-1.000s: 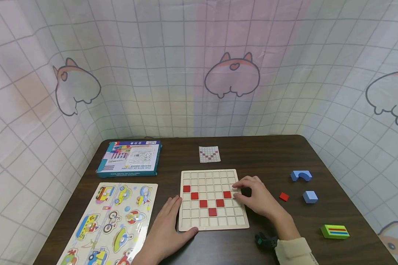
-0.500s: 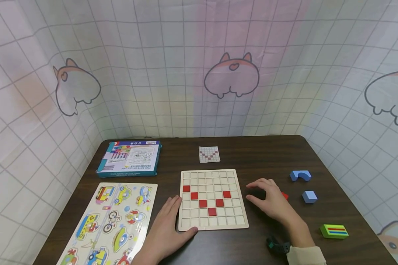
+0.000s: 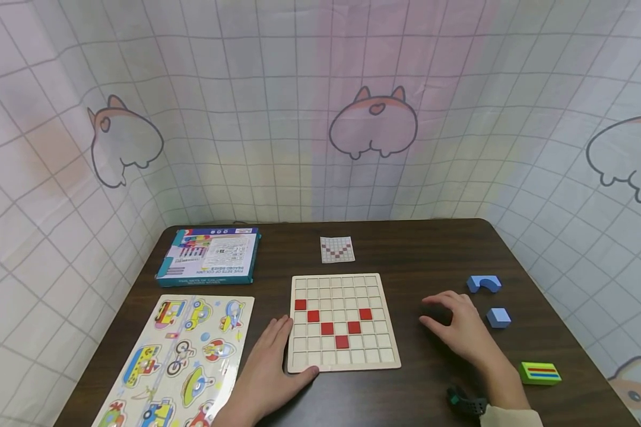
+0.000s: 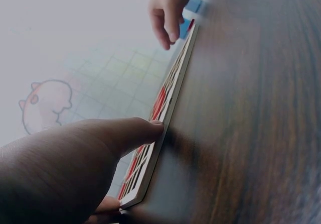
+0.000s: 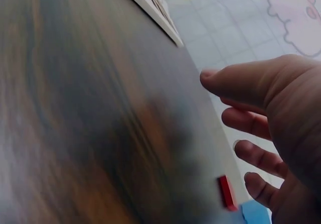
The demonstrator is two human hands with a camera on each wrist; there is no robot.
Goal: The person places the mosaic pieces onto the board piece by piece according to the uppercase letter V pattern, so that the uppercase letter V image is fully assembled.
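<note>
A pale wooden grid board (image 3: 397,356) lies at the middle of the table, with several red square tiles (image 3: 342,342) in its cells forming an uneven V. My left hand (image 3: 267,370) rests at the board's near left corner, fingers straight along the left side and thumb on the front edge. Apart from the board, to its right, my right hand (image 3: 467,332) hovers with fingers loosely bent and nothing between them. A loose red tile (image 5: 227,193) lies on the table beneath its fingers in the right wrist view; the hand hides it in the head view.
Behind the board lies a small pattern card (image 3: 338,249). A boxed set (image 3: 208,255) and a vehicle puzzle board (image 3: 221,323) occupy the left. On the right are a blue arch block (image 3: 484,283), a blue cube (image 3: 499,318) and a green striped block (image 3: 540,373).
My right hand has moved right, away from the board's right edge and over the loose red tile, which it now covers in the head view. The left hand has stayed in place.
</note>
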